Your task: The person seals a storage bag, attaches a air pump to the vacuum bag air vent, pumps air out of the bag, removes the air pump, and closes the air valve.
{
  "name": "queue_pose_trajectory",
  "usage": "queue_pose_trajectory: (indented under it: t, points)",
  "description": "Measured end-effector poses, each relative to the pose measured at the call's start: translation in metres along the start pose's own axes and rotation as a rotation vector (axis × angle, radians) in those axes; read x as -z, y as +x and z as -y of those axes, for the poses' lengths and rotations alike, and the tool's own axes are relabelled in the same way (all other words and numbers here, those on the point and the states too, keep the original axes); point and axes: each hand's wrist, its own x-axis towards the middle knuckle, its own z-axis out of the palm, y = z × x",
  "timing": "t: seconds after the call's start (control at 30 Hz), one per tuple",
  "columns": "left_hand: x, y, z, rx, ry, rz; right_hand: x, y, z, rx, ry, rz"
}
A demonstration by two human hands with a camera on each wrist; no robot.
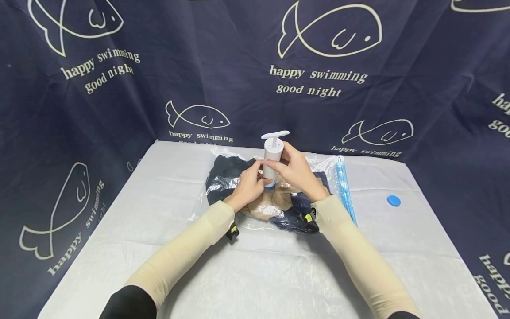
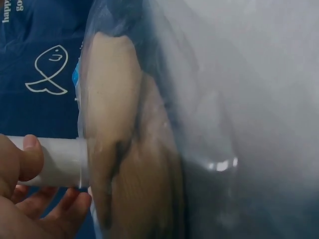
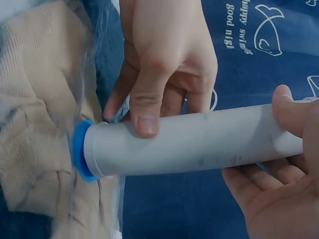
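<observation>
A white hand pump (image 1: 272, 153) stands almost upright, its T-shaped handle (image 1: 275, 134) slightly raised above the barrel. Its lower end sits at a blue valve ring (image 3: 84, 151) on a clear plastic storage bag (image 2: 209, 129). My left hand (image 1: 248, 184) holds the barrel low down, thumb on one side and fingers on the other. Higher up, my right hand (image 1: 298, 170) grips the same barrel with thumb and fingers. Inside the bag lie beige ribbed clothes (image 3: 40, 104), black clothes (image 1: 222, 175) and navy clothes (image 1: 301, 204). The handle is outside both wrist views.
A blue zip strip (image 1: 345, 188) runs down the bag's right side. To the right lies a round blue cap (image 1: 393, 200) on the white-covered table (image 1: 255, 274). Dark blue curtains (image 1: 247, 53) with fish drawings stand behind and at both sides.
</observation>
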Motion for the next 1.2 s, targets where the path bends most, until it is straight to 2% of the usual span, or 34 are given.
queue_pose_trajectory:
  t: [0.1,0.23,0.37,0.6,0.73,0.83,0.97,1.2]
  points:
    - [0.006,0.001,0.0,-0.011,0.081,0.071,0.001,0.003,0.003,-0.021,-0.03,0.0]
    - [0.017,0.001,0.002,-0.032,0.255,0.167,0.003,0.005,0.005,-0.041,-0.042,-0.002]
    - [0.024,-0.005,0.007,-0.045,0.421,0.206,0.003,0.004,0.004,-0.052,-0.044,-0.004]
    - [0.033,-0.026,0.012,0.032,0.611,0.255,0.003,0.002,0.003,-0.058,-0.045,0.003]
    - [0.043,-0.035,0.015,0.069,0.679,0.259,0.003,0.005,0.003,-0.042,-0.061,-0.012]
    - [0.052,-0.044,0.017,0.147,0.7,0.285,0.001,0.007,0.002,-0.027,-0.064,-0.008]
    - [0.059,-0.053,0.018,0.229,0.681,0.332,0.001,0.008,0.002,-0.02,-0.068,-0.018]
    - [0.055,-0.058,0.022,0.253,0.65,0.323,-0.003,0.009,-0.004,-0.004,-0.078,-0.043]
